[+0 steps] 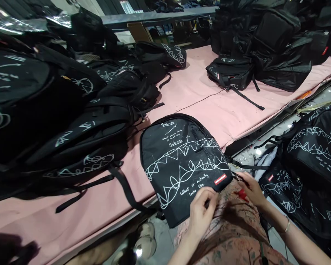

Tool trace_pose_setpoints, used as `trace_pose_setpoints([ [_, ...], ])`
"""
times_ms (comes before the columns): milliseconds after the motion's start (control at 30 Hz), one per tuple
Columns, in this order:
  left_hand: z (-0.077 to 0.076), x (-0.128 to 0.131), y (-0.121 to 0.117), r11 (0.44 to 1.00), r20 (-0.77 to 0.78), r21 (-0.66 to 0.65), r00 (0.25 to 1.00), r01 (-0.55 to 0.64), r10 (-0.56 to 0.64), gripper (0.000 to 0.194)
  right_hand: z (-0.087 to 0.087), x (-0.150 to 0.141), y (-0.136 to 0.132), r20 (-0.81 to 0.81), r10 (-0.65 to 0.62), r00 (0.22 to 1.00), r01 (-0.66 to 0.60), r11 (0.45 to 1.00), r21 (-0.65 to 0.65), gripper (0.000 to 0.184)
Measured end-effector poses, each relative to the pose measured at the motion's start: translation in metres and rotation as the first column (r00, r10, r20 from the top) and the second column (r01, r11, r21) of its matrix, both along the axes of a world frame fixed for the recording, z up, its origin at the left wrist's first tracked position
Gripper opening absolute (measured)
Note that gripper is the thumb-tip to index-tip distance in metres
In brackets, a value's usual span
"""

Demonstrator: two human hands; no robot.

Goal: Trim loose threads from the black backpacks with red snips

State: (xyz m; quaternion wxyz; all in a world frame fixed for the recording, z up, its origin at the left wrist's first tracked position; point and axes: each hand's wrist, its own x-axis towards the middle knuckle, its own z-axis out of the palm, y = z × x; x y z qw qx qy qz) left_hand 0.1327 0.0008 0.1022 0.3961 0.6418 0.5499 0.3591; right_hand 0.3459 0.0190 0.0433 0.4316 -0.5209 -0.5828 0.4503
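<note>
A black backpack (pixel 179 173) with white scribbled lines, handwritten words and a small red label lies before me, front panel up. It hangs partly over the edge of the pink-covered table, its bottom towards me. My left hand (pixel 202 208) is closed at the bottom edge of the backpack, thumb and fingers pinched on it. To the right of the bottom corner, my right hand (pixel 249 189) is closed around something small and dark, too small to make out. A black strap (pixel 248 165) runs out from the backpack's right side.
Similar black backpacks (pixel 91 132) are heaped along the left of the pink table (pixel 193 88). One smaller bag (pixel 230 71) and a large pile (pixel 278 44) stand at the far right. More printed backpacks (pixel 314 147) lie low at my right. A shoe (pixel 145 239) shows below the table.
</note>
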Motion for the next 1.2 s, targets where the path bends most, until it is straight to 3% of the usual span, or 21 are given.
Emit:
trace_pose_setpoints([
  [33, 0.003, 0.001, -0.004, 0.996, 0.028, -0.027, 0.996, 0.086, -0.085, 0.022, -0.002, 0.011, 0.007, 0.157, 0.027, 0.987, -0.047, 0.991, 0.123, 0.028],
  [100, 0.005, 0.003, -0.012, 0.960, 0.074, -0.093, 0.963, 0.265, -0.259, 0.020, -0.007, 0.027, 0.020, 0.315, 0.062, 0.947, -0.142, 0.960, 0.240, 0.027],
  [167, 0.003, 0.004, -0.018, 0.896, 0.108, -0.165, 0.910, 0.413, -0.400, 0.043, -0.012, 0.036, 0.031, 0.355, 0.108, 0.929, -0.217, 0.934, 0.284, 0.022],
  [233, -0.003, 0.006, -0.022, 0.846, 0.111, -0.232, 0.878, 0.479, -0.466, 0.055, -0.018, 0.038, 0.041, 0.371, 0.168, 0.913, -0.290, 0.907, 0.304, 0.019],
  [400, -0.019, 0.015, -0.028, 0.863, 0.063, -0.313, 0.916, 0.396, -0.397, 0.029, -0.027, 0.032, 0.060, 0.418, 0.258, 0.871, -0.417, 0.839, 0.350, 0.019],
  [667, -0.020, 0.018, -0.026, 0.869, 0.059, -0.338, 0.930, 0.361, -0.364, 0.025, -0.022, 0.029, 0.071, 0.513, 0.312, 0.800, -0.537, 0.754, 0.379, 0.023],
  [1000, -0.016, 0.017, -0.024, 0.865, 0.074, -0.375, 0.941, 0.333, -0.330, 0.023, -0.020, 0.035, 0.073, 0.541, 0.278, 0.793, -0.532, 0.750, 0.394, 0.026],
  [1200, -0.013, 0.017, -0.022, 0.863, 0.091, -0.377, 0.941, 0.335, -0.325, 0.023, -0.016, 0.032, 0.076, 0.558, 0.307, 0.771, -0.575, 0.713, 0.402, 0.025],
])
